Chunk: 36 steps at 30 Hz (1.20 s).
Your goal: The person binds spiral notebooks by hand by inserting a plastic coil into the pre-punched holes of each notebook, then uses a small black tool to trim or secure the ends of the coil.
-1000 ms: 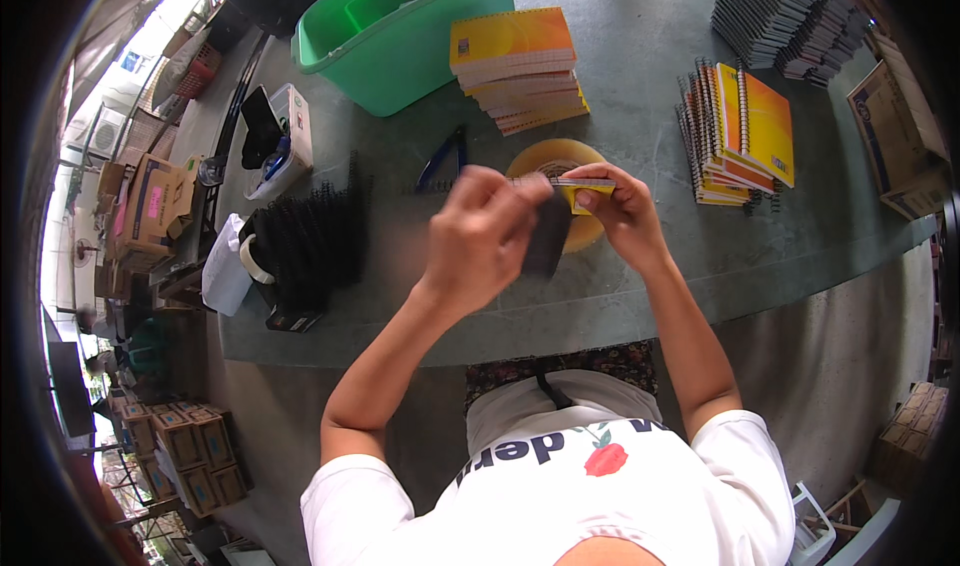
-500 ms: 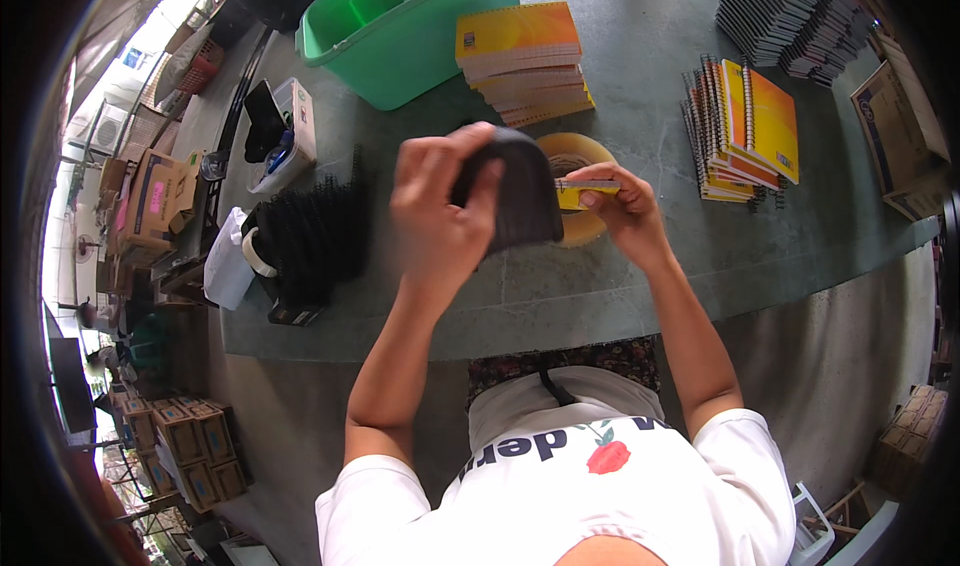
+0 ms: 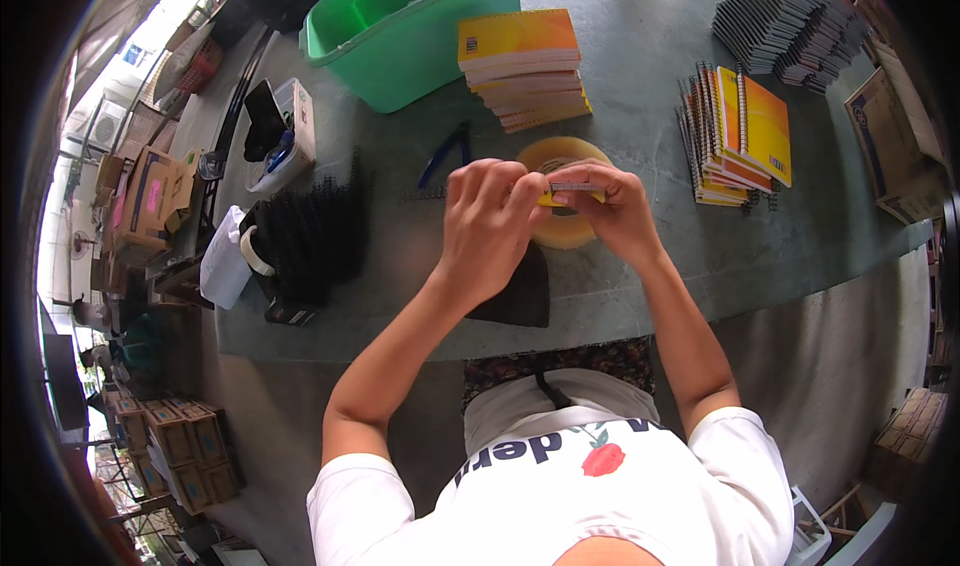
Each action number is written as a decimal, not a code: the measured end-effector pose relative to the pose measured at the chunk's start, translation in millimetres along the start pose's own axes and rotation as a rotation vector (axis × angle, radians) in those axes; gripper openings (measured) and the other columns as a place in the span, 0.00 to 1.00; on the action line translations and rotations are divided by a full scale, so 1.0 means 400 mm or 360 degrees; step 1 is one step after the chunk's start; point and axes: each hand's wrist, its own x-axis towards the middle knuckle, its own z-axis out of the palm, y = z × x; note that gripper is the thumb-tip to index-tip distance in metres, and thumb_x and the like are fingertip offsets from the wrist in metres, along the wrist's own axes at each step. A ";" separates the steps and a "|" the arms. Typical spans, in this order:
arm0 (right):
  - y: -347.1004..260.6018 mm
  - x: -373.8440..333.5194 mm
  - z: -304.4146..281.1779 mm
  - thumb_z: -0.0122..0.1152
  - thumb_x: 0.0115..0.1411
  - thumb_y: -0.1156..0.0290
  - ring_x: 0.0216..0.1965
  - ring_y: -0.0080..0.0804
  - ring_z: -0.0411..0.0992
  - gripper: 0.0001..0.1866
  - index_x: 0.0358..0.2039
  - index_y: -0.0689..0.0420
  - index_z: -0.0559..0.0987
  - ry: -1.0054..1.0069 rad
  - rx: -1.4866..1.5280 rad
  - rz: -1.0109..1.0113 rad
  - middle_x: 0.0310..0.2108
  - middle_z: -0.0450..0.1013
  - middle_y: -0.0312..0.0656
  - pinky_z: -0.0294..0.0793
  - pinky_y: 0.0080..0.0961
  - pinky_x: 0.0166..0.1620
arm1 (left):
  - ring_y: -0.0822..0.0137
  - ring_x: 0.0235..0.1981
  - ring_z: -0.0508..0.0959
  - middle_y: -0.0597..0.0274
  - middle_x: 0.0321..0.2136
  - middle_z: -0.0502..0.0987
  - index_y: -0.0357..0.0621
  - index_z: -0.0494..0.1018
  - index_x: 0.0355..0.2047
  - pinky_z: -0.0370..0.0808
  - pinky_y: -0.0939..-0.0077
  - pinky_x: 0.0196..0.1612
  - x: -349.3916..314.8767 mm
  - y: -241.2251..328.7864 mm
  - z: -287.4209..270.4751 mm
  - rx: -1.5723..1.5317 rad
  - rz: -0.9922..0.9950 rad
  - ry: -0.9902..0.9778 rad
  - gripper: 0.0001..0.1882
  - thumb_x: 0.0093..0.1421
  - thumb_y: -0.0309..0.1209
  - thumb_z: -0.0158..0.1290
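Observation:
My right hand (image 3: 622, 211) grips a small yellow notebook (image 3: 572, 197), its page edges facing up, above the table. My left hand (image 3: 487, 221) is closed, its fingertips pinching at the notebook's left end. Under both hands sits a wide roll of tape (image 3: 566, 234). A stiff black sheet (image 3: 522, 294) shows below my left hand near the table's front edge; whether it touches the hand is hidden. Beyond my left hand lies a blue-handled hand tool (image 3: 440, 158), partly covered. A dark spiral coil (image 3: 422, 195) lies beside it.
A stack of yellow-orange booklets (image 3: 520, 41) stands by a green tub (image 3: 385, 71). At right are spiral-bound notebooks (image 3: 755, 131), dark notebooks (image 3: 765, 26) and a cardboard box (image 3: 890, 136). At left are black coils (image 3: 325, 231) and a white bin (image 3: 290, 151).
My left hand has let the black sheet down from its raised position toward the table's front edge, and has moved right to the notebook. The blue-handled tool has come into view.

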 end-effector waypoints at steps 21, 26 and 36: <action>0.011 -0.014 0.016 0.52 0.52 0.91 0.40 0.27 0.76 0.16 0.38 0.62 0.81 0.0210 -0.0006 -0.0100 0.38 0.78 0.41 0.76 0.22 0.44 | 0.56 0.34 0.78 0.55 0.29 0.78 0.40 0.73 0.32 0.71 0.64 0.38 0.059 -0.072 -0.009 -0.0343 0.0008 -0.0471 0.05 0.58 0.28 0.54; 0.027 -0.010 0.009 0.54 0.52 0.91 0.40 0.26 0.76 0.15 0.37 0.62 0.80 0.0171 -0.0062 -0.0243 0.37 0.78 0.41 0.76 0.21 0.44 | 0.56 0.34 0.75 0.58 0.28 0.76 0.40 0.73 0.32 0.71 0.62 0.38 0.058 -0.073 0.009 -0.0326 -0.0017 -0.0458 0.07 0.53 0.27 0.57; 0.010 -0.021 0.030 0.60 0.53 0.86 0.38 0.23 0.76 0.14 0.41 0.63 0.78 0.0305 0.0164 -0.0028 0.35 0.77 0.38 0.76 0.20 0.43 | 0.54 0.36 0.72 0.57 0.30 0.73 0.39 0.70 0.33 0.71 0.63 0.39 0.036 -0.081 -0.002 -0.0363 0.0031 -0.0440 0.10 0.50 0.21 0.58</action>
